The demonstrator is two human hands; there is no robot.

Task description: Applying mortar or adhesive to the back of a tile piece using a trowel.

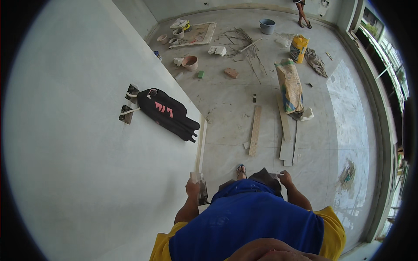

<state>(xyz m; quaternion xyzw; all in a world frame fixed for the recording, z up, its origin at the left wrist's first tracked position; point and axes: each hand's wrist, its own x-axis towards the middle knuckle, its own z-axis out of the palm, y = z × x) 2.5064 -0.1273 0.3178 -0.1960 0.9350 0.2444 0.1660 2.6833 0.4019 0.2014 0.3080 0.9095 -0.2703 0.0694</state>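
My left hand (192, 188) is raised close to the pale wall (87, 143) at my left and is closed around a grey flat tool (202, 194) with a pale end sticking up above the fingers. A narrow pale skirting strip (200, 145) stands against the wall's foot just ahead of that hand. My right hand (285, 178) hangs by my right hip with its fingers curled; it is too small to tell whether it holds anything. My foot in a sandal (240, 170) shows between the hands, on the grey floor.
A black garment (167, 114) hangs on the wall by two open socket boxes (129, 104). Long tile strips (255, 129) and a cement sack (289, 85) lie ahead on the floor. Further off are buckets, a yellow bag (298, 48), rubble, and another person's legs (302, 15).
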